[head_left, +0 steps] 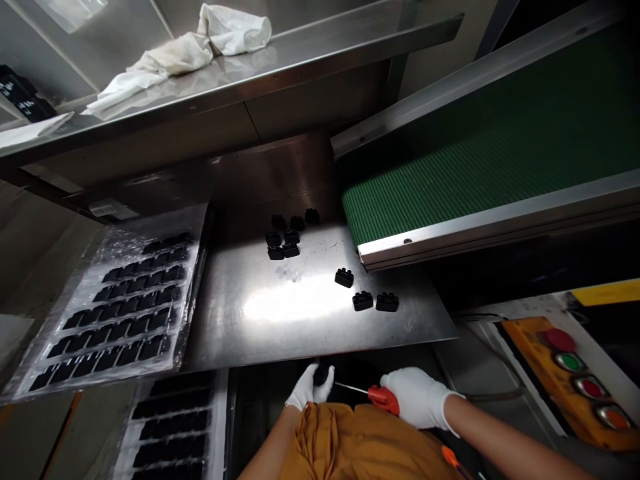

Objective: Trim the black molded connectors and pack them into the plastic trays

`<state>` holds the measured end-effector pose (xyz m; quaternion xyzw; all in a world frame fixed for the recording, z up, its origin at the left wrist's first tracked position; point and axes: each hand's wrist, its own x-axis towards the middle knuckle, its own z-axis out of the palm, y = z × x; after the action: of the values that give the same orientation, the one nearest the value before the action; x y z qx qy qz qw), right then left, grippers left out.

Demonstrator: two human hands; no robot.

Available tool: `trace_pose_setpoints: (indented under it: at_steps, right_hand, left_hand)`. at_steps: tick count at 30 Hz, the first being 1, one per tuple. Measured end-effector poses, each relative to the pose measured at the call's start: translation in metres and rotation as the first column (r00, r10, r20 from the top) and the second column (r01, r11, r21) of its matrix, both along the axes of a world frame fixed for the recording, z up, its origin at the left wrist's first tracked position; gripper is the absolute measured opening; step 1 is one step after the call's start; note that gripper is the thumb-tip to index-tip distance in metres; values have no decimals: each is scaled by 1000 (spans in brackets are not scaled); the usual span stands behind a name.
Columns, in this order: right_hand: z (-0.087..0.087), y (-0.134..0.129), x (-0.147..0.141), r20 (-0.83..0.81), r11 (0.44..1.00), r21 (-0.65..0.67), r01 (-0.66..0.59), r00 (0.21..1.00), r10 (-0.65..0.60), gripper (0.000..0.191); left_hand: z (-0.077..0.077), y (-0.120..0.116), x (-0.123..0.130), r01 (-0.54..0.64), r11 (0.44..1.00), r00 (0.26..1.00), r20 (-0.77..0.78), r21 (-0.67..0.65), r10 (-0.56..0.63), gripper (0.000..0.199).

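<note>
With the left grip [306, 390], gloved in white, we pinch a small dark part [320, 375]. At its 3 o'clock, our right grip [417, 399] is wrapped around the red handle [384, 400] of a thin tool [353, 387]; whether the tip touches the part, we cannot tell. Measured from the left grip, the metal tabletop [225, 327] carries three black blocks [363, 301] at 1 o'clock, seven more at 12, and a tray [120, 248] of black pieces [125, 307] at 10. The green belt [475, 160] lies toward 2 o'clock.

There are ten black parts [344, 279] on the table [225, 320], two gloved hands [417, 395], one held tool [383, 399], four buttons [569, 361].
</note>
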<state>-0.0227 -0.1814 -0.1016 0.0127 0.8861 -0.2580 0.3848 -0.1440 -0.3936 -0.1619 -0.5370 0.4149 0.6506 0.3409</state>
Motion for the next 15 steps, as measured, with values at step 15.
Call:
trace_pose_setpoints:
  at_steps: [15]
  right_hand:
    - [6, -3, -2, -33, 1000, 10, 12, 999, -11, 32]
  left_hand:
    - [-9, 6, -2, 121, 993, 992, -36, -5, -121, 37]
